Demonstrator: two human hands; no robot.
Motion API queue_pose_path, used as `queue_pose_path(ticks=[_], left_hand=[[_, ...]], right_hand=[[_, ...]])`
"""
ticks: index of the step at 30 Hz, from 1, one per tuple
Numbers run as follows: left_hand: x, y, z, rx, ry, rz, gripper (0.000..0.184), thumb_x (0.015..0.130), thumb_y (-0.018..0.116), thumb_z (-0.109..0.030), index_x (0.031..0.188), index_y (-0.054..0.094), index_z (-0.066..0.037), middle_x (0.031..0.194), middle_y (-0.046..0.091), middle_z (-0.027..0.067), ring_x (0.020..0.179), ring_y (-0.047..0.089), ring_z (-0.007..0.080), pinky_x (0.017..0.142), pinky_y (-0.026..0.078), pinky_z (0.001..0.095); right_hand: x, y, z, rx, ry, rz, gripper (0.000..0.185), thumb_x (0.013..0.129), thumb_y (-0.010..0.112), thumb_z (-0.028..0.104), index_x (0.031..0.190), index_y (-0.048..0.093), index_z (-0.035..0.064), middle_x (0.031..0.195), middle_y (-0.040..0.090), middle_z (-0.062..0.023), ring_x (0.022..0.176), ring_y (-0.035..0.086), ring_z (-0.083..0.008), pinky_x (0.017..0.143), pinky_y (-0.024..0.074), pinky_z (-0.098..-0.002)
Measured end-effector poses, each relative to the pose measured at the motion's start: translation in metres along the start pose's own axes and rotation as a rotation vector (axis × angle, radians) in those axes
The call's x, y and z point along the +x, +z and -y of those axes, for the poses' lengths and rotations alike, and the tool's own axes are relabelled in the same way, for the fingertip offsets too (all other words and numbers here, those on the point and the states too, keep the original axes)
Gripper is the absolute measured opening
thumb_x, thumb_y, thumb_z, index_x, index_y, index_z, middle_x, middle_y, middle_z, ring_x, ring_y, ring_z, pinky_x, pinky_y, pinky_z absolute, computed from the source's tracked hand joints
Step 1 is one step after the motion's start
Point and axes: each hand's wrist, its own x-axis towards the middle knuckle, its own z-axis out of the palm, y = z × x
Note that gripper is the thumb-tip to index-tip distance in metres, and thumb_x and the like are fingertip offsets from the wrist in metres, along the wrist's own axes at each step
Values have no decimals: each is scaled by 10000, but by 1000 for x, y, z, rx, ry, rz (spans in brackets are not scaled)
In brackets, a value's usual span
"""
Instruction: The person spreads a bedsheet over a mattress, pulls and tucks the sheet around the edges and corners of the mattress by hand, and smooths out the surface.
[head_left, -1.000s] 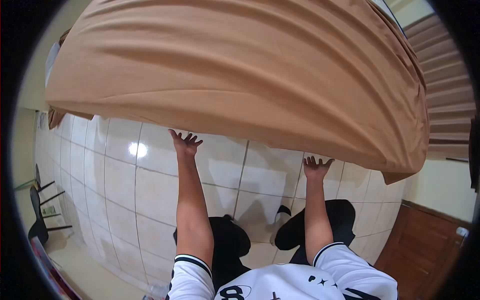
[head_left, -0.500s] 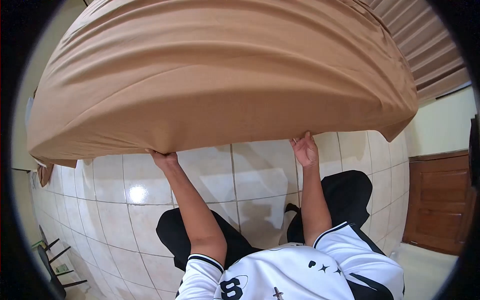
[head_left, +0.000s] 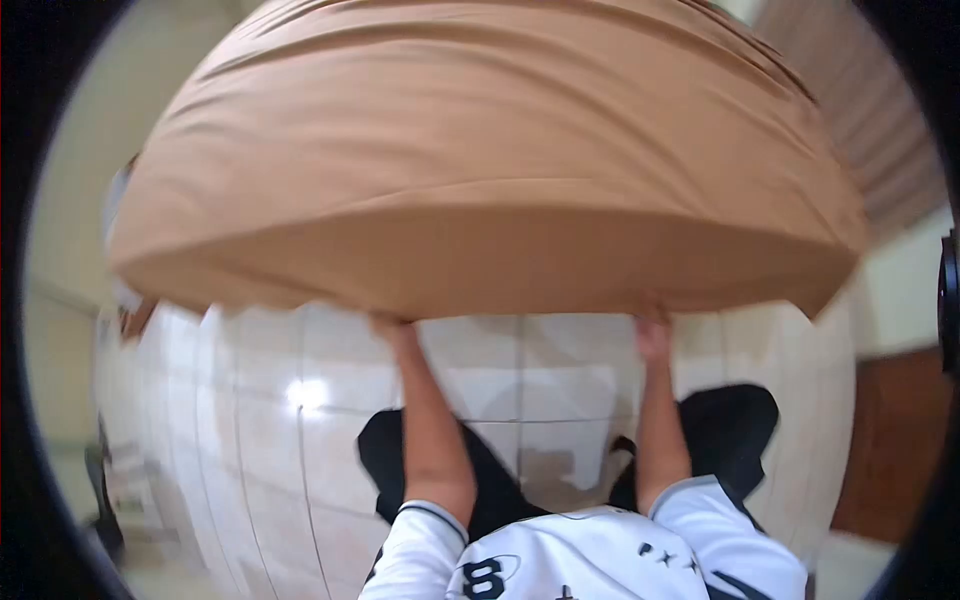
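Observation:
A tan bed sheet (head_left: 490,140) covers a bed and hangs down its near side in soft folds. At the sheet's lower edge, left of the middle, my left hand (head_left: 393,327) is closed on the fabric, its fingertips hidden behind the cloth. Farther right along the same edge, my right hand (head_left: 653,333) pinches the hem, with a finger or thumb over the front of the cloth. Motion blur softens both hands.
Below the sheet lies a white tiled floor (head_left: 270,440). A pleated curtain (head_left: 870,110) hangs at the upper right, and a brown wooden door (head_left: 890,440) stands at the right. A blurred dark chair (head_left: 105,500) is at the lower left.
The camera view has turned, so the bed, hands and floor all sit farther right in it. Both hands stay at the sheet's lower edge.

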Motion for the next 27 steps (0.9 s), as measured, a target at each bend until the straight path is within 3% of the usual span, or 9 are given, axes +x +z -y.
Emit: queue_pose_path(ticks=[1, 2, 3, 5, 10, 12, 21, 23, 27], left_hand=[[-5, -4, -2, 20, 82, 6, 572, 872, 415, -533, 1258, 416, -112, 1187, 527, 106, 1001, 562, 297, 719, 534, 415], [-10, 27, -54, -435, -100, -294, 627, 849, 416, -603, 1244, 424, -115, 1184, 527, 97, 976, 566, 265, 707, 531, 350], [33, -75, -18, -778, -130, 650, 626, 840, 407, -631, 1215, 431, -130, 1125, 555, 65, 892, 584, 191, 695, 530, 297], [15, -24, -100, -557, -187, -276, 600, 867, 365, -607, 1208, 423, -117, 1091, 572, 52, 914, 590, 171, 719, 533, 293], [56, -51, -188, -534, -48, -330, 537, 914, 360, -508, 1227, 429, -77, 1121, 569, 67, 975, 586, 209, 765, 534, 294], [70, -80, -199, -500, -1, -322, 509, 928, 369, -466, 1235, 430, -64, 1141, 562, 74, 999, 580, 222, 788, 530, 302], [103, -143, -168, -140, 98, -629, 398, 941, 428, -317, 1233, 423, -48, 1146, 537, 131, 986, 553, 285, 838, 489, 426], [108, -148, -168, -216, 126, -510, 439, 917, 449, -364, 1214, 428, -42, 1130, 539, 117, 978, 543, 288, 820, 480, 428], [144, -221, -161, -94, -19, -303, 412, 835, 528, -264, 1151, 481, -3, 1094, 552, 131, 943, 545, 280, 775, 489, 428]], right_hand=[[8, -11, -4, -147, -127, -11, 379, 834, 603, 138, 1200, 513, 105, 1226, 520, -57, 1057, 515, -186, 846, 447, -323], [12, 3, 7, 476, 11, 108, 403, 825, 616, 154, 1210, 508, 109, 1234, 515, -62, 1067, 508, -193, 834, 456, -321], [9, -10, 21, 813, 58, 119, 428, 815, 629, 171, 1220, 503, 112, 1243, 511, -66, 1078, 500, -200, 822, 464, -320], [5, -31, 38, 1153, 36, 206, 480, 796, 654, 204, 1240, 493, 119, 1259, 503, -75, 1100, 484, -215, 797, 480, -316], [19, -61, 56, 1434, 176, 1092, 460, 791, 672, 250, 1181, 509, 68, 1101, 570, -78, 946, 544, -224, 838, 477, -376], [45, -100, 35, 987, 28, -5, 478, 807, 648, 259, 1190, 497, 17, 1211, 535, -71, 1018, 543, -232, 906, 452, -386], [31, -93, 28, 669, 13, -114, 498, 822, 628, 280, 1222, 467, 31, 1242, 508, -102, 1096, 502, -253, 947, 419, -401], [15, -71, 44, 690, 120, -343, 346, 931, 428, 153, 1258, 442, 42, 1300, 454, -130, 1170, 444, -284, 964, 367, -508], [35, -98, 5, 786, 4, -145, 321, 898, 503, 228, 1176, 505, 68, 1121, 545, -87, 1030, 512, -236, 885, 432, -408]])
